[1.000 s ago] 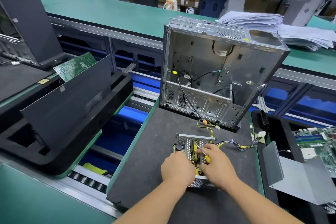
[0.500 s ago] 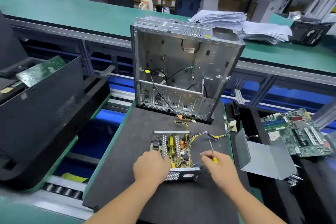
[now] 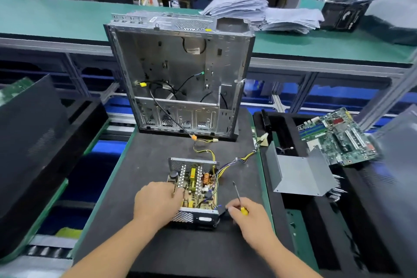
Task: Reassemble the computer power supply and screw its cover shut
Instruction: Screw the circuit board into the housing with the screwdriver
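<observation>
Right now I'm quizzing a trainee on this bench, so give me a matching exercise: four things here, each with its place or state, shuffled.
Things:
1. power supply
2. screwdriver
3. metal cover
4. computer case

Places or states:
A. stands upright, side open, at the mat's far end
B. held in the right hand
C. lies off the mat, to the right
D. open-topped, under the left hand

Pairs: 1-D, 2-B, 3-C, 4-A

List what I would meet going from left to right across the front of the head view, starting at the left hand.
left hand → open power supply → screwdriver in the right hand → grey metal cover → green motherboard.
</observation>
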